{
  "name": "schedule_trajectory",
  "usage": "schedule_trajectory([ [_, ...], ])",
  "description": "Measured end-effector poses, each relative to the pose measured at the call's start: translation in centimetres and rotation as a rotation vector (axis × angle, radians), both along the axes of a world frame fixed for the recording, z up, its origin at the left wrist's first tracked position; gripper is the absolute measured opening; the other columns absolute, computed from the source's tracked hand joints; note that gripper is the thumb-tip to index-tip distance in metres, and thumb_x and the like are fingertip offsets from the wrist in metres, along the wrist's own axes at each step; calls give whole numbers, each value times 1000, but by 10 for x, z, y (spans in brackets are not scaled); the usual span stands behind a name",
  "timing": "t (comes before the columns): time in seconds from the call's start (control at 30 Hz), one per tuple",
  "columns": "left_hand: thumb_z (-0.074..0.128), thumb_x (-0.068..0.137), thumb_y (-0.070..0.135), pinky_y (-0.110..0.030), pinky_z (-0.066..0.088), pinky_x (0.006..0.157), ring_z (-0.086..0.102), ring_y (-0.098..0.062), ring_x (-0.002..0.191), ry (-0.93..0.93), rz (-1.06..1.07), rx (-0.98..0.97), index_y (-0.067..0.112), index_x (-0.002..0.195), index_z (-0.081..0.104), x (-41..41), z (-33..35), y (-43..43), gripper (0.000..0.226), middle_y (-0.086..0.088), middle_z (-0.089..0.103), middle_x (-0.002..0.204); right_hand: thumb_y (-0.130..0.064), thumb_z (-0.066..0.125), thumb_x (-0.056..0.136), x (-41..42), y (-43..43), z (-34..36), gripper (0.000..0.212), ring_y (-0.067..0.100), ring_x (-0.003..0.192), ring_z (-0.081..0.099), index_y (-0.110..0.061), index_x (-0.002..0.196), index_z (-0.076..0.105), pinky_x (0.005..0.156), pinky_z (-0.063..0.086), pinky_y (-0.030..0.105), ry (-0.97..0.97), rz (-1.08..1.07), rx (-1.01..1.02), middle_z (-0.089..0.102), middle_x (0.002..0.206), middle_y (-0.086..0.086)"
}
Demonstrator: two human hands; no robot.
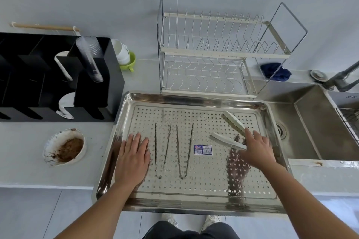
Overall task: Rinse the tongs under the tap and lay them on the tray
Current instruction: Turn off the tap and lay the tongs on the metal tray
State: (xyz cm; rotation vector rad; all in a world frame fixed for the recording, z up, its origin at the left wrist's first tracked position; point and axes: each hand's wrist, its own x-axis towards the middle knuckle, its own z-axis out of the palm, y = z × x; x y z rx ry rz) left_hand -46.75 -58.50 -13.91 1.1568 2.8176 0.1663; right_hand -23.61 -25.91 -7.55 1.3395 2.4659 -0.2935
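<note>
A large perforated steel tray (194, 99) lies on the counter in front of me. On it lie two thin metal tongs, one (162, 149) left of the other (184, 151), both with their arms pointing away from me. White scalloped tongs (232, 121) lie splayed at the tray's right. My right hand (258, 149) covers their hinge end, with the thumb under the lower arm and the fingers over the upper arm. My left hand (133, 157) rests flat on the tray's left side, fingers straight. The tap (342, 77) stands at the far right above the sink (314, 122).
A wire dish rack (213, 54) stands behind the tray. A black cup organiser (58, 77) sits at the left, with a dirty paper bowl (65, 147) in front of it. A blue cloth (275, 72) lies by the rack. The counter's front edge runs under the tray.
</note>
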Motion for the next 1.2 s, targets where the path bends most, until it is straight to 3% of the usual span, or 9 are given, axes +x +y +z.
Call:
schedule_trajectory([
  [0.13, 13, 103, 45, -55, 23, 124, 29, -35, 152, -11, 3, -27, 18, 150, 47, 0, 0, 0, 63, -13, 40, 160, -26, 64, 91, 2, -6, -6, 74, 33, 131, 47, -18, 156, 28, 109, 47, 48, 70, -12, 55, 55, 140, 11],
  [0.27, -3, 102, 49, -54, 23, 124, 30, -36, 151, -24, -3, -17, 17, 149, 47, -1, 0, 0, 75, -14, 41, 160, -43, 70, 88, -4, -22, -6, 75, 25, 114, 57, -15, 148, 36, 99, 54, 41, 101, -45, 3, 59, 124, 8],
  [0.37, -2, 103, 49, -55, 24, 124, 29, -36, 151, -44, -1, -18, 17, 149, 48, -1, 1, 0, 75, -14, 41, 159, -49, 72, 88, -11, -42, -13, 84, 26, 116, 57, -11, 151, 32, 100, 51, 38, 142, -93, -47, 55, 129, 11],
  [0.5, 5, 104, 48, -55, 24, 124, 30, -36, 151, -49, 4, -19, 17, 147, 49, -1, 1, 0, 70, -14, 42, 159, -55, 70, 89, -16, -72, -23, 95, 28, 113, 59, -10, 156, 21, 88, 52, 35, 247, -175, -99, 44, 139, 16],
  [0.6, 19, 102, 45, -55, 24, 124, 30, -35, 151, -48, 7, -16, 16, 147, 50, 0, 1, 0, 62, -14, 42, 159, -59, 70, 87, -18, -85, -28, 100, 30, 115, 60, -9, 157, 19, 88, 53, 38, 282, -229, -129, 41, 143, 17],
  [0.73, 21, 101, 44, -55, 25, 123, 31, -36, 151, -45, 2, -11, 16, 146, 52, 0, 1, -1, 62, -15, 43, 158, -60, 70, 87, -22, -93, -30, 100, 29, 117, 60, -9, 156, 19, 93, 54, 39, 286, -237, -124, 41, 144, 17],
  [0.9, 20, 100, 45, -56, 25, 123, 31, -36, 151, -48, 1, 0, 15, 146, 52, 0, 2, -1, 63, -15, 43, 158, -63, 68, 86, -24, -97, -28, 97, 26, 108, 63, -10, 154, 23, 75, 44, 29, 264, -210, -96, 45, 139, 14],
  [1.2, 18, 99, 45, -56, 25, 123, 31, -36, 151, -42, -2, 2, 14, 147, 52, 1, 3, -1, 66, -16, 43, 158, -63, 67, 87, -26, -101, -29, 102, 29, 121, 58, -8, 158, 17, 91, 51, 36, 277, -224, -113, 42, 147, 17],
])
